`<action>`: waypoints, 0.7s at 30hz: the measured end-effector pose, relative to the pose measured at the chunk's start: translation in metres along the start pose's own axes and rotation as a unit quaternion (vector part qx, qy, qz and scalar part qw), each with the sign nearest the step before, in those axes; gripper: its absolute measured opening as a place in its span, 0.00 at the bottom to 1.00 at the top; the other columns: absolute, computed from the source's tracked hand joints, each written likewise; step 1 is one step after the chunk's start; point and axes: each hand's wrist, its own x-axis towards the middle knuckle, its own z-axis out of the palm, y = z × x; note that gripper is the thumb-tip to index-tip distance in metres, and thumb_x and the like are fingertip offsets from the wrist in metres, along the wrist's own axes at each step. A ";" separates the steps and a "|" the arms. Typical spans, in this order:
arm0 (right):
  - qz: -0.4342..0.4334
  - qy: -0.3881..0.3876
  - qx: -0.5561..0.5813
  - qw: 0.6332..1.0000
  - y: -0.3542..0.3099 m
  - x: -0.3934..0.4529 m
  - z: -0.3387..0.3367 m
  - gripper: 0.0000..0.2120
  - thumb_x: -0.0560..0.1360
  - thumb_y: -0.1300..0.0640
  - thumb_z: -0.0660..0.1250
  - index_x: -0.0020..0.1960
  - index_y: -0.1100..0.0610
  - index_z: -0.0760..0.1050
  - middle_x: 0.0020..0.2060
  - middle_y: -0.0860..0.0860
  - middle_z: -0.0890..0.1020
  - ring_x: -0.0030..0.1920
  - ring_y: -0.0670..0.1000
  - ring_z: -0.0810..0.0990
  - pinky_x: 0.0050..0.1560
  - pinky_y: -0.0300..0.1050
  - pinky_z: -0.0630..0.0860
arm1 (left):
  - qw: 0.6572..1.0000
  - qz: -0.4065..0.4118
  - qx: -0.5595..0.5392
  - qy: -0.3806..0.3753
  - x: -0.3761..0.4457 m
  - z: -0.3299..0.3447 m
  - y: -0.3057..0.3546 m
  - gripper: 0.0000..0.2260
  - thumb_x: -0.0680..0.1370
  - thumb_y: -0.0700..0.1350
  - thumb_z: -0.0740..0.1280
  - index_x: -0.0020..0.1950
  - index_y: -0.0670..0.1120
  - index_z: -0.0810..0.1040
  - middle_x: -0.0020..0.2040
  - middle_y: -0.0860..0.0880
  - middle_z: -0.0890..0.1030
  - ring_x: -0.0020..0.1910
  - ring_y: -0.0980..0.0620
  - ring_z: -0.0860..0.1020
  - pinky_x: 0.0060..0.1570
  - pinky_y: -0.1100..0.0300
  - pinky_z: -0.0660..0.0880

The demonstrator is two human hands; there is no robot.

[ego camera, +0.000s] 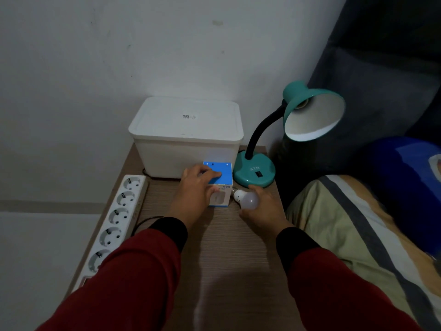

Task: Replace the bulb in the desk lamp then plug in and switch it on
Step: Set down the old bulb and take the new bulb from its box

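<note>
The left hand (199,187) lies over the bulb box (220,185), fingers curled across its blue top and thumb down the near white face, gripping it; the box stands on the table (214,259), just in front of the white bin (186,137) and just left of the lamp base (255,174). The right hand (262,209) is wrapped round a white bulb (247,199), palm under the globe and fingers cupped behind it; the bulb lies on its side, its metal screw end pointing left and almost touching the box's right side; whether it rests on the table or is lifted I cannot tell. Both arms wear red sleeves with black cuffs.

The lamp (296,120) is teal, with a black bent neck rising from the base at the table's far right corner; its shade (315,113) tilts to the right and down, white inside, and the socket deep inside looks bare and unlit; a small black switch sits on the base.

Along the table's left edge lies a white power strip (117,218) with a row of round sockets, all vacant as far as I see; a thin black cord (143,222) loops beside it. To the right of the table lies a bed (358,235) with striped bedding and a blue pillow (405,182).
</note>
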 end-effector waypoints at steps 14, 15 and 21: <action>-0.118 0.124 0.027 0.985 -0.029 -0.002 -0.007 0.25 0.72 0.50 0.71 0.66 0.56 0.73 0.65 0.53 0.75 0.66 0.50 0.71 0.64 0.38 0.65 | 0.997 -0.030 -0.059 0.025 -0.002 -0.007 0.006 0.21 0.75 0.43 0.69 0.68 0.47 0.71 0.65 0.46 0.68 0.64 0.51 0.67 0.58 0.70 0.60; -0.125 0.128 0.030 0.983 -0.031 -0.003 -0.007 0.24 0.72 0.51 0.71 0.65 0.56 0.73 0.64 0.53 0.76 0.65 0.49 0.72 0.61 0.36 0.66 | 0.997 -0.032 -0.061 0.035 -0.001 -0.006 0.005 0.21 0.74 0.43 0.69 0.67 0.47 0.71 0.65 0.45 0.69 0.63 0.51 0.68 0.57 0.70 0.61; -0.137 0.126 0.048 0.981 -0.037 0.001 0.000 0.20 0.73 0.54 0.71 0.64 0.55 0.75 0.62 0.51 0.79 0.62 0.47 0.75 0.54 0.29 0.65 | 0.991 -0.047 -0.093 0.081 0.000 0.000 0.009 0.20 0.72 0.40 0.71 0.64 0.46 0.74 0.61 0.46 0.71 0.59 0.54 0.70 0.55 0.70 0.64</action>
